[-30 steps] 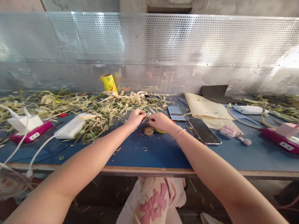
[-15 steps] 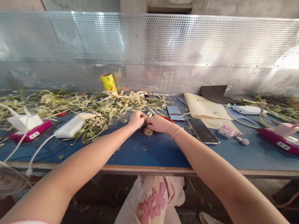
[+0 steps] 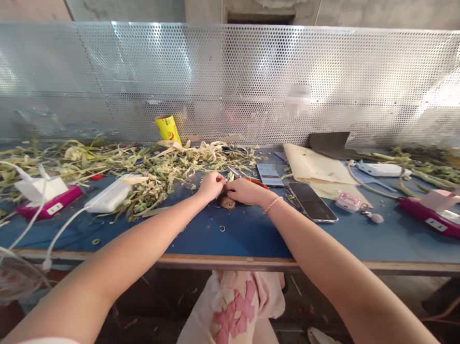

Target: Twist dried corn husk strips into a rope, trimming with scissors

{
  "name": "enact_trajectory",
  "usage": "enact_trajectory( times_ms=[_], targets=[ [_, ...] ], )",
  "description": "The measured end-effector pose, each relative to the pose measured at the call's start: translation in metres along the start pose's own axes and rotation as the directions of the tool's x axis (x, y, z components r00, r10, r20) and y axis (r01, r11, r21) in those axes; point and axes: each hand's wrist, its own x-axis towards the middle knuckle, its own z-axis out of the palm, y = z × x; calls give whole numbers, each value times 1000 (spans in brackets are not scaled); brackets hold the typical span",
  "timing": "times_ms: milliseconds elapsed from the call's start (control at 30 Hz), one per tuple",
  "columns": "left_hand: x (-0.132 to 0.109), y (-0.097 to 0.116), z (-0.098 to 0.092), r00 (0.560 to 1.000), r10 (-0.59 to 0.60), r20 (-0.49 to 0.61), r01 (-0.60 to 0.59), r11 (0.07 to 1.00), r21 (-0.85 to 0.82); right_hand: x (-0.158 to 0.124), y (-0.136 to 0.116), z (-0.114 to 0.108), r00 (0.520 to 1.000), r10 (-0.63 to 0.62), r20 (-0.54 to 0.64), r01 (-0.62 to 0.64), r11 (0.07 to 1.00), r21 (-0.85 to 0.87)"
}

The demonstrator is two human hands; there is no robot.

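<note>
My left hand (image 3: pixel 212 185) is closed in a pinch above the blue table. Close beside it, my right hand (image 3: pixel 248 191) has its fingers curled in, their tips almost meeting the left ones. A short pale-green strip (image 3: pixel 230 176) shows between the two hands; what each pinch holds is too small to tell. Just under the right fingers sits a small round brown object (image 3: pixel 228 203) with a rough, wound-looking surface, partly covered by the hand. Behind the right hand lie what look like scissors with a red handle (image 3: pixel 260 183), mostly hidden.
Dried leaves and stalks (image 3: pixel 176 166) heap across the left and back. A yellow tube (image 3: pixel 169 129) stands behind them. A black phone (image 3: pixel 313 202), an upright-lit phone (image 3: pixel 269 174), a pink case (image 3: pixel 348 201), paper (image 3: pixel 316 164) and power strips (image 3: pixel 51 202) surround the hands. A perforated metal screen (image 3: pixel 235 79) closes the back.
The view has tilted up slightly. Both hands keep nearly the same place and closed pose, and the brown object stays under the right fingers.
</note>
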Motion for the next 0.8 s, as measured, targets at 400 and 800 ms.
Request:
enact_trajectory(
  times_ms=[400, 800],
  targets=[
    [4, 1, -9, 993, 115, 33, -109, 981, -159, -1, 1, 2, 961, 161, -223, -154, 987, 48],
    [0, 3, -12, 989, 130, 66, -123, 988, -97, -6, -13, -8, 950, 254, -179, -274, 957, -97]
  ],
)
